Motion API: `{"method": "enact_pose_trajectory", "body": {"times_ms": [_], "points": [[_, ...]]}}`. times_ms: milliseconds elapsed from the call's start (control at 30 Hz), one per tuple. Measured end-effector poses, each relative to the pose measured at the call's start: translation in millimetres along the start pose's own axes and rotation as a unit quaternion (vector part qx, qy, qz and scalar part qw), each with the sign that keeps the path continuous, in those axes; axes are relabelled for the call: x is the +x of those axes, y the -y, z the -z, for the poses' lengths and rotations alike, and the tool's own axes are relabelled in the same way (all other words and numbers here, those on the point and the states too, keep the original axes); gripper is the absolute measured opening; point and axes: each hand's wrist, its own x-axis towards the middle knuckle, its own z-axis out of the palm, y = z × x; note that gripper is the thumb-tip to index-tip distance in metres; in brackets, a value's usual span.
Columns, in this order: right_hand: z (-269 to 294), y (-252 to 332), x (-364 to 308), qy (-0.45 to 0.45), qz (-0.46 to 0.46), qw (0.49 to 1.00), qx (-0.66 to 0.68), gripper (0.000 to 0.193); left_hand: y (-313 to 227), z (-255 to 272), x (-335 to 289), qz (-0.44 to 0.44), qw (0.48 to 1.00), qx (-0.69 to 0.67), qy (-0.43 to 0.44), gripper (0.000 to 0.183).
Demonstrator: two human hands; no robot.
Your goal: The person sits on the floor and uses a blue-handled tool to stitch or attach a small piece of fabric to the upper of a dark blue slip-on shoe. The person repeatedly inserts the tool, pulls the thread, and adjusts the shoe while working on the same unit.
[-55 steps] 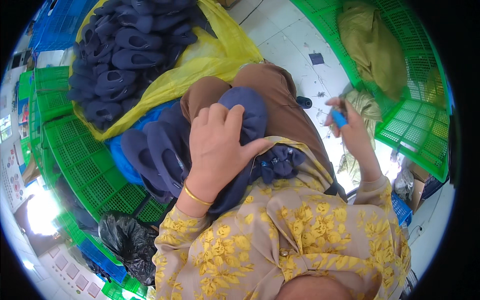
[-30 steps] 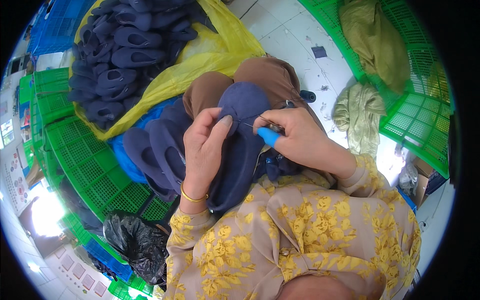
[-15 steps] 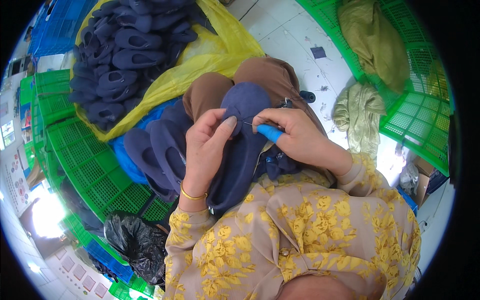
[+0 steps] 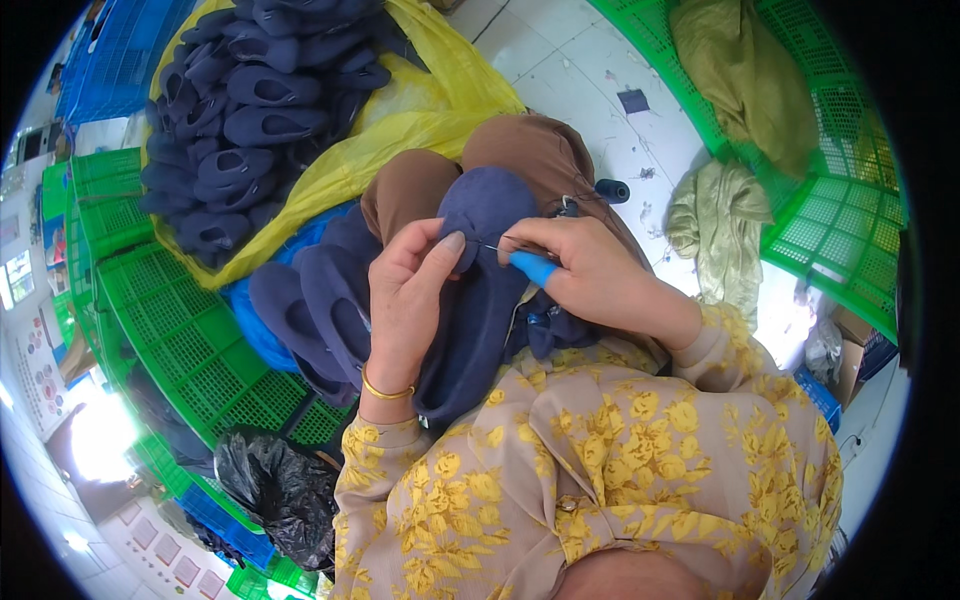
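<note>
Navy slipper (image 4: 478, 300) lies gripped in the left hand (image 4: 405, 300), while the right hand (image 4: 590, 275) pinches a needle (image 4: 490, 248) against it.

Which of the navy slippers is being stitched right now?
The navy slipper on the lap, pinched by the left hand; the others lie untouched.

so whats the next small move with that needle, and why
Probably push the needle on through the navy slipper and draw it out the far side. The right hand, a blue thimble on one finger, pinches the needle at the slipper's upper edge, while the left hand pins the fabric with its thumb right at the tip. The stitch looks only half made.
</note>
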Motion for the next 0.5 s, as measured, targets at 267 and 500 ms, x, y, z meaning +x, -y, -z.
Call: {"method": "enact_pose_trajectory", "body": {"times_ms": [267, 500], "points": [[-3.8, -6.5, -1.1, 0.0, 0.007, 1.0, 0.005, 0.015, -7.7, -1.3, 1.1, 0.03, 0.999, -0.018, -0.005, 0.015], [-10.8, -11.6, -3.0, -0.036, 0.029, 0.999, 0.027, 0.011, -2.5, 2.2, 4.0, 0.054, 0.996, -0.067, 0.032, 0.016]]}}
